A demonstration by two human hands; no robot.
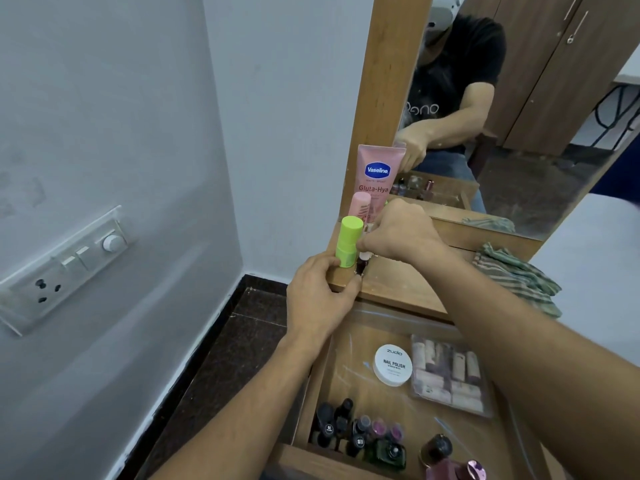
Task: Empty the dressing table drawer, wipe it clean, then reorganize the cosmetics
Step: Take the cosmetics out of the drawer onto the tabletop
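Note:
On the dressing table top's (398,289) left corner stand a lime-green stick (348,242), a small pink tube (360,204) and a tall pink Vaseline tube (377,178). My left hand (318,299) holds the base of the green stick, with a finger against a small dark bottle (361,266). My right hand (401,233) pinches that bottle's pale cap. Below, the open wooden drawer (311,386) holds a white nail polish wipes tub (393,364), a clear box of lipsticks (450,374) and several nail polish bottles (360,433).
A striped green cloth (516,275) lies on the table top to the right. The mirror (502,116) rises behind the tubes. A wall switch panel (65,268) is on the left, dark floor (221,358) beside the drawer.

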